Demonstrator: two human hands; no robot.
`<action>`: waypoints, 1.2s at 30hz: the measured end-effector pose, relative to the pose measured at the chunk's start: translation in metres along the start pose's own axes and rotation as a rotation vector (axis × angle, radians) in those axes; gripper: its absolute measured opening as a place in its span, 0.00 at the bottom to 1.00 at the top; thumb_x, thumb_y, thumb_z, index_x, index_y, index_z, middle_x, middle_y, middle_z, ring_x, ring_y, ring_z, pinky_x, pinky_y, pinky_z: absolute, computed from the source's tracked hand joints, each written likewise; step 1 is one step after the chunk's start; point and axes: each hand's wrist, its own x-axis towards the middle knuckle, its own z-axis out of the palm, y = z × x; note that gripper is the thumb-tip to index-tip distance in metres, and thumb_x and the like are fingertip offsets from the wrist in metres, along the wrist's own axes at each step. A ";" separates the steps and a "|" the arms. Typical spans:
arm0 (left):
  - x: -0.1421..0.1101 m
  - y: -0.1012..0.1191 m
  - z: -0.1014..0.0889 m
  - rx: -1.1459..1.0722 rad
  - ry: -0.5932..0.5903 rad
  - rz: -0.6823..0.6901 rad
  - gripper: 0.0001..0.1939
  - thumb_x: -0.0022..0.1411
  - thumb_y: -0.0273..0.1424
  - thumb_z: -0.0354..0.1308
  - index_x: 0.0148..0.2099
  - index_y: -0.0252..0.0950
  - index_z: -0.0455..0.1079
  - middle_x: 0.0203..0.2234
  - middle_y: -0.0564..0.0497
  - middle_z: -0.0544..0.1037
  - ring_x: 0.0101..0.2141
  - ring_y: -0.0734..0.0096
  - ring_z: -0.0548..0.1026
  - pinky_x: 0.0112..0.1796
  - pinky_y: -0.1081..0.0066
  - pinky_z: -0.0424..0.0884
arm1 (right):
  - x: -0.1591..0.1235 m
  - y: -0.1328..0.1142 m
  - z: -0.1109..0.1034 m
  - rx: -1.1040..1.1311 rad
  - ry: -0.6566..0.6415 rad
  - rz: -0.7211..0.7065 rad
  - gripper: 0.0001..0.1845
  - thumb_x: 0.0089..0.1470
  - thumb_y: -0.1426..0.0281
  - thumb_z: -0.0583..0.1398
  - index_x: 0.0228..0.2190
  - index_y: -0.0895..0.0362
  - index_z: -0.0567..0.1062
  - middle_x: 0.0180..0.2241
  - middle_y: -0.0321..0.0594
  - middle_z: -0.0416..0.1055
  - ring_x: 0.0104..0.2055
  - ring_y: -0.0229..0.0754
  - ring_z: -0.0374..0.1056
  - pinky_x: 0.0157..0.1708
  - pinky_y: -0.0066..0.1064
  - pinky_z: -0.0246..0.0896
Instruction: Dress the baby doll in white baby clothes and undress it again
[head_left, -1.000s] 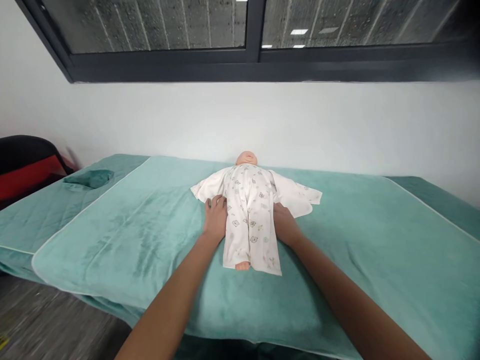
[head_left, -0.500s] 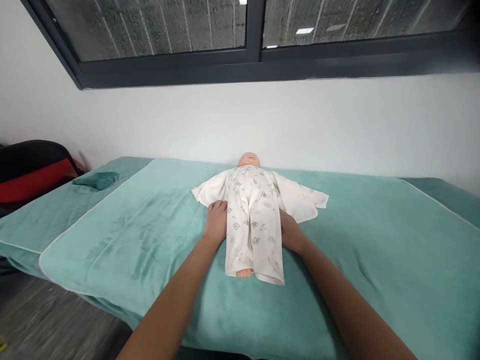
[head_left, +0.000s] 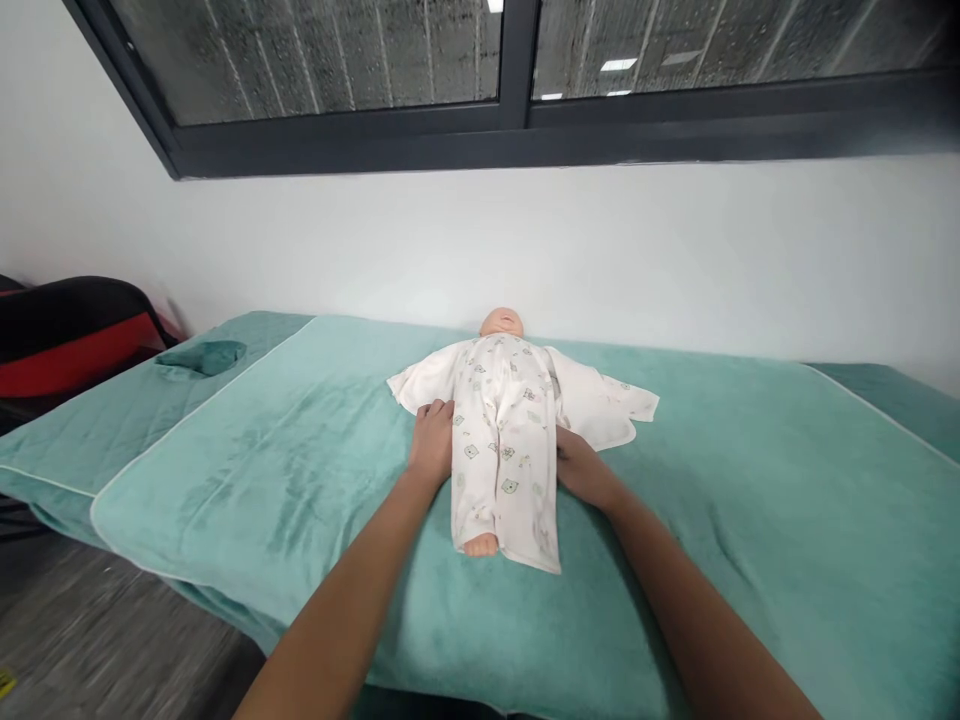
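A baby doll (head_left: 502,321) lies on its back, head toward the wall. White printed baby pants (head_left: 510,470) cover its front from near the neck down. One bare foot (head_left: 481,545) shows at the left leg opening; the other foot is hidden. The white shirt (head_left: 589,400) has its sleeves spread to both sides. My left hand (head_left: 433,438) is closed at the left edge of the pants, with its fingertips partly hidden. On the opposite edge, my right hand (head_left: 583,468) is closed too, its fingers tucked against the cloth.
A green padded cover (head_left: 247,480) lies over the massage bed, which has a face hole (head_left: 201,358) at its left end. Behind it rises a white wall (head_left: 337,240) with a dark window frame (head_left: 337,150). A black and red chair (head_left: 82,350) stands at the left.
The view has shifted slightly. My right hand has slid a little down along the pants' edge, and the right pant leg sits slightly further inward. My left hand stays at its edge.
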 end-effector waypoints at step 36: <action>-0.012 -0.054 -0.004 -0.081 0.087 -0.612 0.11 0.65 0.33 0.48 0.42 0.38 0.72 0.40 0.44 0.79 0.45 0.54 0.71 0.43 0.59 0.63 | 0.044 0.003 -0.076 -0.221 0.418 0.210 0.19 0.48 0.59 0.60 0.39 0.55 0.77 0.44 0.47 0.75 0.47 0.54 0.69 0.43 0.40 0.66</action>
